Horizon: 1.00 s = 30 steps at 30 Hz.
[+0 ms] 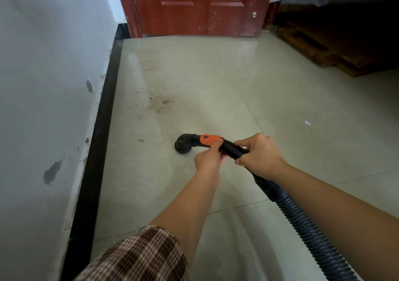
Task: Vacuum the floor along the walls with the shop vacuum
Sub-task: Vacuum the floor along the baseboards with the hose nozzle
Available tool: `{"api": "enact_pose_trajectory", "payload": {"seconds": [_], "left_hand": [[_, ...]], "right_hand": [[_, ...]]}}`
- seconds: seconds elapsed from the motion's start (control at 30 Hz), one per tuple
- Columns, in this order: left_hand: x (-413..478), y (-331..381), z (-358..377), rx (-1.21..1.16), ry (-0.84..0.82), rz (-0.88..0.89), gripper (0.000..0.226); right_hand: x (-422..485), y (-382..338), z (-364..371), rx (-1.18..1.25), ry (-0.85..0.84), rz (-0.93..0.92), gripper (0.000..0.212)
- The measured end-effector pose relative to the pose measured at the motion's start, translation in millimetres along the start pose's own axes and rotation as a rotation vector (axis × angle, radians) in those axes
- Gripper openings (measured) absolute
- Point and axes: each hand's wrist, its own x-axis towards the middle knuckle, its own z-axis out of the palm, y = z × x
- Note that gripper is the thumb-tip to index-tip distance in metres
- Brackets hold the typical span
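The vacuum's black handle tube (231,149) carries an orange slider (209,139) and ends in a round black brush nozzle (183,144) that sits on the beige tile floor (194,82). My left hand (208,157) grips the tube just behind the orange part. My right hand (260,154) is curled round the tube further back. A ribbed dark hose (308,231) runs from there to the lower right edge. A patch of brown dirt (160,103) lies ahead of the nozzle, near the black baseboard (101,134).
A white scuffed wall (43,86) runs along the left. A red-brown door (198,6) closes the far end. Dark wooden furniture (336,49) stands at the upper right. A small white scrap (307,123) lies on the tiles to the right.
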Motion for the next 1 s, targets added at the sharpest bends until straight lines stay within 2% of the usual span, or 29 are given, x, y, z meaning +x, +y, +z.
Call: {"api": "enact_pose_trajectory", "payload": {"seconds": [0.2, 0.63, 0.77, 1.0], "left_hand": [[-5, -11, 5, 0.013, 0.024, -0.035, 0.011], [-10, 11, -39, -0.108, 0.196, 0.025, 0.014], [-11, 15, -40, -0.099, 0.166, 0.005, 0.014], [-6, 15, -18, -0.065, 0.021, -0.044, 0.009]], "right_hand": [[-6, 10, -10, 0.016, -0.015, 0.030, 0.048], [-2, -25, 17, 0.026, -0.144, -0.123, 0.050], [-1, -29, 19, 0.023, -0.123, -0.124, 0.049], [3, -17, 12, 0.000, -0.010, -0.075, 0.044]]}}
